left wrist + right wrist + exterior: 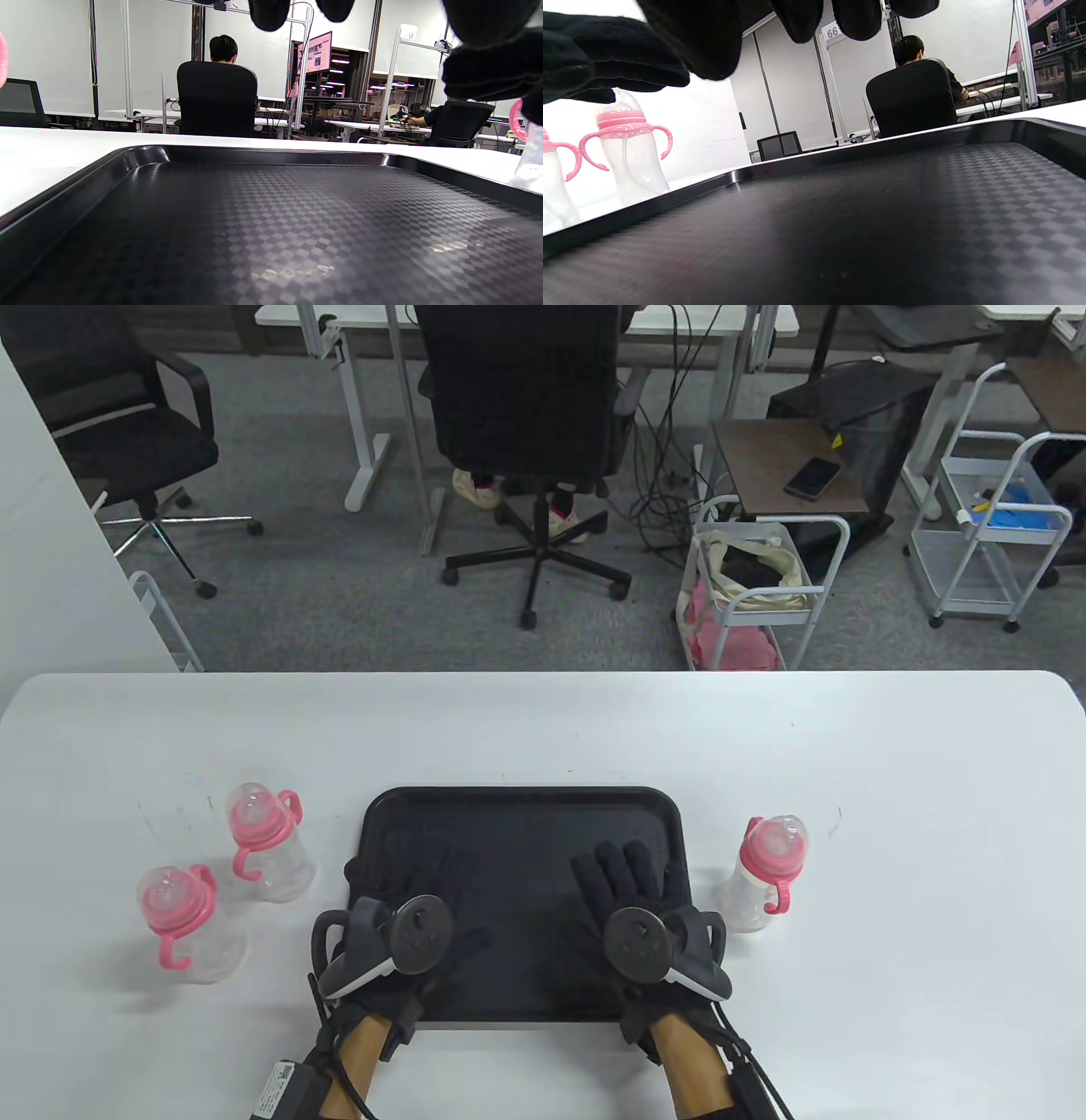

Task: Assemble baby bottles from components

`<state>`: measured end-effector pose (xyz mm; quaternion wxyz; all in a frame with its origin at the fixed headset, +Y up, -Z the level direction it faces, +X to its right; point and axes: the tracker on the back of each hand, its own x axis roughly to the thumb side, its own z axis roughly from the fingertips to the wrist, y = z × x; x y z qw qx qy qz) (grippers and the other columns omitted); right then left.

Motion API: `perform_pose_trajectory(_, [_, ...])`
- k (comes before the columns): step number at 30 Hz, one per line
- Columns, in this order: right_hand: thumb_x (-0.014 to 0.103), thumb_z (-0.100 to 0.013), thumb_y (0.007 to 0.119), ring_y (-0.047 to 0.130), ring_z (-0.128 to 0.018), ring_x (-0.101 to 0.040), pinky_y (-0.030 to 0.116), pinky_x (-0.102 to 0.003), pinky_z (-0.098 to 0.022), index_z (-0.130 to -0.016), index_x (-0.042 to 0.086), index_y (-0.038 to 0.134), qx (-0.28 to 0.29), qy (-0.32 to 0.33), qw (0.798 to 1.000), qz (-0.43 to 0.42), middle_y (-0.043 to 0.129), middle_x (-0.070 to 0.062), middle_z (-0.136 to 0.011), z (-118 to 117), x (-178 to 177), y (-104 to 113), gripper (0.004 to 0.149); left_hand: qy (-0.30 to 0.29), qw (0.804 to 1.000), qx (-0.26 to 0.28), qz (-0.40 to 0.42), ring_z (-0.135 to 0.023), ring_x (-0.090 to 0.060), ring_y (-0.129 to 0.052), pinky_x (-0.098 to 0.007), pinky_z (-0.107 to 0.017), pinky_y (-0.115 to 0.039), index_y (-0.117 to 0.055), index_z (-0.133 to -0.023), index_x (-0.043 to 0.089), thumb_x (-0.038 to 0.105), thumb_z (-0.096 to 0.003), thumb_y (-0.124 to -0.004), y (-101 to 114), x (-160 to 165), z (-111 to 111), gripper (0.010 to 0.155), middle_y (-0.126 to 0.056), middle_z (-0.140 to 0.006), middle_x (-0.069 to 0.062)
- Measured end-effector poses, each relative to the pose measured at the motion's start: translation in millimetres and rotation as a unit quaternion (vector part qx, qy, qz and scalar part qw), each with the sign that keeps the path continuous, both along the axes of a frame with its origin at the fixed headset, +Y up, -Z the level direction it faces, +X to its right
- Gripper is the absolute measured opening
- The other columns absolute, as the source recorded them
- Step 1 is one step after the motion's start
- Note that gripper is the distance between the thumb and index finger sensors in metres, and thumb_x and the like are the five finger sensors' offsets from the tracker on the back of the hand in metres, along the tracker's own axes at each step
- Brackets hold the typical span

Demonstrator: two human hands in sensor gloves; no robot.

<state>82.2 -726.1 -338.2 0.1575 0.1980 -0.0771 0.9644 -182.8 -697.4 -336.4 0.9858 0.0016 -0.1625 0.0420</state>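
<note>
Three assembled baby bottles with pink collars and handles stand on the white table [543, 729]: two at the left [265, 841] [185, 922] and one at the right [764, 872]. A black tray [522, 814] lies between them with nothing on it but my hands. My left hand [424, 899] rests flat on the tray's left part, fingers spread, holding nothing. My right hand [628, 882] rests flat on the tray's right part, fingers spread, holding nothing. The right wrist view shows the two left bottles [630, 152] beyond the tray rim [738, 176]. The left wrist view shows the tray floor [271, 228].
Beyond the table's far edge are an office chair [526, 415] with a seated person, desks, and wire carts [755, 594]. The white tabletop extends around the tray on all sides.
</note>
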Motion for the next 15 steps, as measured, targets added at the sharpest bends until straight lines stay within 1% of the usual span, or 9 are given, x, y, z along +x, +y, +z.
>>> perform_pose_trajectory(3, [0.049, -0.059, 0.078, 0.033, -0.108, -0.055, 0.024, -0.08, -0.067, -0.117, 0.017, 0.041, 0.003, -0.002, 1.0, -0.01, 0.04, -0.021, -0.121, 0.8, 2.1, 1.2, 0.076, 0.0, 1.0, -0.002, -0.007, -0.117, -0.048, -0.027, -0.081, -0.071, -0.024, -0.032, -0.121, 0.039, 0.078, -0.0476, -0.064, -1.5, 1.1, 0.4, 0.089, -0.031, -0.13, -0.005])
perform_pose_trajectory(15, [0.05, -0.059, 0.078, 0.035, -0.108, -0.055, 0.026, -0.08, -0.067, -0.117, 0.016, 0.042, -0.001, 0.009, 1.0, -0.015, 0.041, -0.021, -0.121, 6.5, -0.5, 0.9, 0.076, -0.003, 1.0, -0.014, -0.015, -0.118, -0.048, -0.028, -0.081, -0.071, -0.024, -0.033, -0.121, 0.039, 0.079, -0.0473, -0.064, -3.2, 4.2, 1.6, 0.089, -0.032, -0.13, -0.005])
